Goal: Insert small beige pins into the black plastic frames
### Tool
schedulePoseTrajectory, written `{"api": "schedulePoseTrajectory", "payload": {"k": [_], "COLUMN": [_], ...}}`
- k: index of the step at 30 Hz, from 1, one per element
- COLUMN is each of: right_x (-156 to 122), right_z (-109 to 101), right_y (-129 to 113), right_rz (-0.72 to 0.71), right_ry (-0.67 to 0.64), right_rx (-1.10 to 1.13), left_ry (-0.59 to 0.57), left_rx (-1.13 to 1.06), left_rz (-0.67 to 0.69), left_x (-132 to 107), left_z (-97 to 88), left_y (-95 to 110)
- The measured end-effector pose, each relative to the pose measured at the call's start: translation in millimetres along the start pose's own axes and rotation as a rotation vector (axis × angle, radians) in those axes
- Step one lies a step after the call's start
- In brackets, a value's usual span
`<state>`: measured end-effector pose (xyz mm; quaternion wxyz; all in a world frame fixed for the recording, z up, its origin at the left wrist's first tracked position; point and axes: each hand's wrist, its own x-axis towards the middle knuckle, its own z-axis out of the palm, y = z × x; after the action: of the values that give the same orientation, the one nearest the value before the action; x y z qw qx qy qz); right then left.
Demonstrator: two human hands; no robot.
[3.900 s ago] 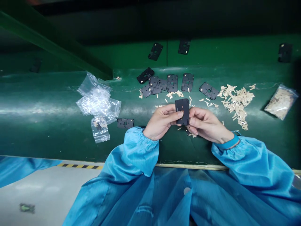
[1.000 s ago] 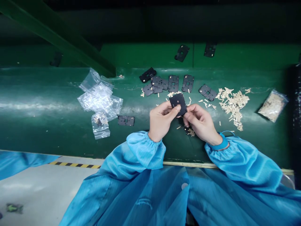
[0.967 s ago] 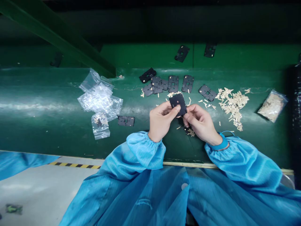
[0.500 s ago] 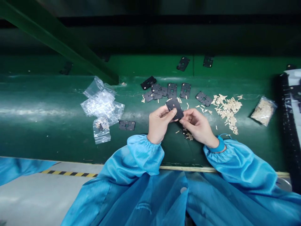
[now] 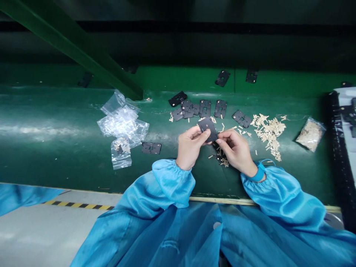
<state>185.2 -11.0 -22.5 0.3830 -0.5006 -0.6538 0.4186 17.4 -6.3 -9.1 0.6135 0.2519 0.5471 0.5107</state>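
Note:
A flat black plastic plate (image 5: 207, 126) is held tilted above the green bench. My left hand (image 5: 190, 144) grips its left and lower side, thumb on top and fingers beneath. At the plate's right corner, the thumb and forefinger of my right hand (image 5: 236, 148) are pinched together on the edge; whether a small part is also between them is hidden. Below, partly covered by my right hand, lies a small pile of black and beige pieces (image 5: 222, 160). Several similar black plates (image 5: 205, 108) rest just beyond my hands, with loose beige strips around them.
A heap of beige strips (image 5: 269, 129) spreads to the right, near a filled clear bag (image 5: 310, 134). Clear zip bags (image 5: 119, 122) are piled on the left beside a single black plate (image 5: 151, 148). A green beam (image 5: 91, 52) slants across the upper left. A black-edged tray (image 5: 340, 148) stands far right.
The view has shifted slightly. My right fingers have closed in on the plate's right corner, and the plate has turned a little. Both hands stay at the plate.

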Motion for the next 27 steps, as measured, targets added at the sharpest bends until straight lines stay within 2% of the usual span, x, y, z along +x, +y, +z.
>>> {"api": "schedulePoseTrajectory", "payload": {"k": [4, 8, 10, 12, 13, 14, 17, 18, 21, 23, 24, 27], "right_x": [1, 4, 11, 26, 37, 51, 99, 114, 145, 154, 156, 167], "right_z": [2, 2, -5, -22, -35, -50, -108, -127, -170, -179, -177, -144], "right_y": [-1, -5, -7, -8, -7, -4, 8, 13, 26, 30, 31, 31], "right_rz": [-0.007, 0.17, 0.256, 0.287, 0.291, 0.29, 0.378, 0.417, 0.518, 0.542, 0.533, 0.443], "right_ry": [0.025, -0.068, -0.164, -0.206, -0.187, -0.112, 0.231, 0.298, 0.38, 0.42, 0.435, 0.39], "right_rx": [-0.017, 0.206, 0.291, 0.277, 0.234, 0.173, -0.182, -0.255, -0.421, -0.54, -0.592, -0.661], "left_ry": [-0.006, -0.034, -0.09, -0.146, -0.166, -0.178, -0.193, -0.186, -0.164, -0.157, -0.157, -0.153], "left_rx": [0.012, 0.037, 0.044, 0.042, 0.044, 0.048, 0.078, 0.088, 0.096, 0.09, 0.088, 0.096], "left_rz": [0.016, 0.022, -0.004, -0.032, -0.04, -0.043, -0.028, -0.017, 0.004, 0.009, 0.01, 0.012], "left_x": [0, 1, 1, 2, 2, 2, 1, 2, 3, 5, 5, 7], "left_z": [-0.5, -2.8, -3.9, -4.4, -4.5, -4.5, -4.5, -4.5, -4.6, -4.7, -4.8, -5.2], "left_y": [-3, -4, -4, -4, -3, -3, 0, 0, 0, -1, -1, -1]}}
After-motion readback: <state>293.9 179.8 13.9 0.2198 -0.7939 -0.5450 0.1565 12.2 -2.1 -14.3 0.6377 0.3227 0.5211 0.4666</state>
